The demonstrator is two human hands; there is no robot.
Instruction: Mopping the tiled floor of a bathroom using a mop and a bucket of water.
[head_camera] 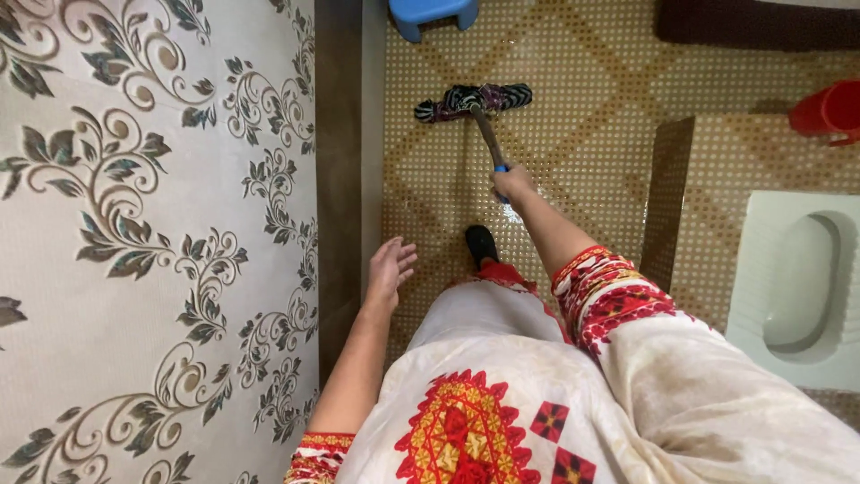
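**Striped mop head on tan tile**

Tan patterned floor tiles [573, 108] lie under a mop head [473, 100] (black-and-white striped cloth), near the blue stool [433, 13]. The right hand [511, 184] is wrapped around the mop handle [489, 134]. The left hand [391, 265] hangs free, fingers loosely spread, beside the floral wall [152, 242].

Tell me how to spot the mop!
Start at the flowered wall tiles and move right onto the dotted tan floor. Below the blue stool lies the mop, its stick held by the right hand. Only it has a black-and-white striped cloth head.
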